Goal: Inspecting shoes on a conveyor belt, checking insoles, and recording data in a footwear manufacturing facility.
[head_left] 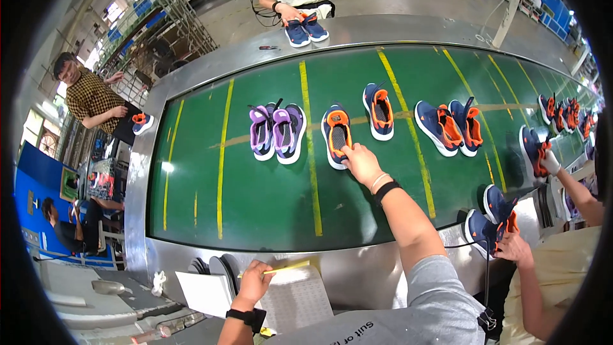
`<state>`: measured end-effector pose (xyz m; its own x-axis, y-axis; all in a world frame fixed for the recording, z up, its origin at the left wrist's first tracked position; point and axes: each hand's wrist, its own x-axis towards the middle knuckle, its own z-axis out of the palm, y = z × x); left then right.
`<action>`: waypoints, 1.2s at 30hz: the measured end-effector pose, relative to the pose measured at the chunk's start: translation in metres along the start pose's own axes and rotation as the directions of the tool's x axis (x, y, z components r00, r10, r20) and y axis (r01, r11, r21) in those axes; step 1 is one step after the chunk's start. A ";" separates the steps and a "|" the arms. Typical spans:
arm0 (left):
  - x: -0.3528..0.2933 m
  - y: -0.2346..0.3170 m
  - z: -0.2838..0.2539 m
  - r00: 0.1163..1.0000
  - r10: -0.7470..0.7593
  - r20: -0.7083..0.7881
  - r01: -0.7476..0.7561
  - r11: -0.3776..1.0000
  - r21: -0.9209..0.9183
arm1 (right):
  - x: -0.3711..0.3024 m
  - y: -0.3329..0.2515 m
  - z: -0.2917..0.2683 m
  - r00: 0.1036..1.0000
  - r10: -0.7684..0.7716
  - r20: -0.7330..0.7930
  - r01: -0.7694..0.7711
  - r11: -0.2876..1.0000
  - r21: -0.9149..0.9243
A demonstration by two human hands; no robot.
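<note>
My right hand [363, 165] reaches over the green conveyor belt, its fingers closed on the near end of a navy sneaker [336, 144] with an orange lining and white sole. The matching sneaker [381, 112] lies just to the right, a little farther off. Left of my right hand sits a navy and purple pair of sneakers [288, 134]. Close to my body, my left hand [254, 281] is closed around a thin yellow pencil [288, 268]. Beneath the pencil is a printed sheet of paper [297, 297], beside a white card [203, 292].
Another navy and orange pair [439, 129] rests farther right on the belt [255, 198]. At right a co-worker's hand [514, 248] holds sneakers. Across the belt, another person's hand [290, 14] touches a navy pair [306, 30]. Dark insole-shaped pieces [222, 267] stand by the white card.
</note>
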<state>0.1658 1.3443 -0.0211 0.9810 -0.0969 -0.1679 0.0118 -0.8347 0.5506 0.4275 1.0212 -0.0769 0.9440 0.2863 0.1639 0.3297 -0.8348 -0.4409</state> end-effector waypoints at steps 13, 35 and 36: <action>-0.046 -0.003 -0.018 0.993 -0.119 -0.002 0.117 0.983 -0.144 | 0.039 0.043 -0.029 0.917 0.333 0.220 -0.205 0.865 -0.458; -0.052 -0.061 -0.032 0.985 0.166 0.054 -0.143 0.943 -0.300 | 0.116 -0.161 0.092 0.984 0.077 0.163 -0.018 0.941 -0.337; -0.053 -0.069 -0.033 0.985 0.159 0.068 -0.132 0.945 -0.300 | 0.119 -0.164 0.099 0.920 0.191 0.343 -0.107 0.963 -0.248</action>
<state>0.1193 1.4247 -0.0228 0.9549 -0.2651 -0.1334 -0.0601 -0.6129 0.7879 0.4874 1.2388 -0.0726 0.9349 0.2653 -0.2357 0.2137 -0.9511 -0.2229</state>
